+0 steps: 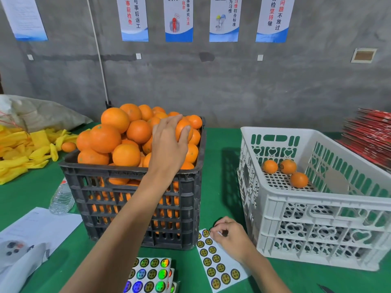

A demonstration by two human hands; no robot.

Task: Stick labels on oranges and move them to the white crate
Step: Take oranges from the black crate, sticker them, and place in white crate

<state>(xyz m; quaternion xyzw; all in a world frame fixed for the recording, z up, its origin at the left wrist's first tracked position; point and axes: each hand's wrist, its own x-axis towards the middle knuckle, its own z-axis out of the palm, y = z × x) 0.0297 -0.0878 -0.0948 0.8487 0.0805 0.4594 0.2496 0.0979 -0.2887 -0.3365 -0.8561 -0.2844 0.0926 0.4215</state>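
Head view: left hand [169, 142] grips an orange [183, 130] in the black crate [135, 187]; right hand [229, 235] pinches a label [206, 233] off the sheet [220, 265]; next, press label onto lifted orange

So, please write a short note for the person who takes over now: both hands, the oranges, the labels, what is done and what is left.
Left hand: grips one orange on top of the full black crate.
Right hand: pinches at a label on the label sheet on the table, between the crates.
Done: three oranges lie in the white crate; at least one shows a label.
Left: label the gripped orange, move it over, then continue with the heap.
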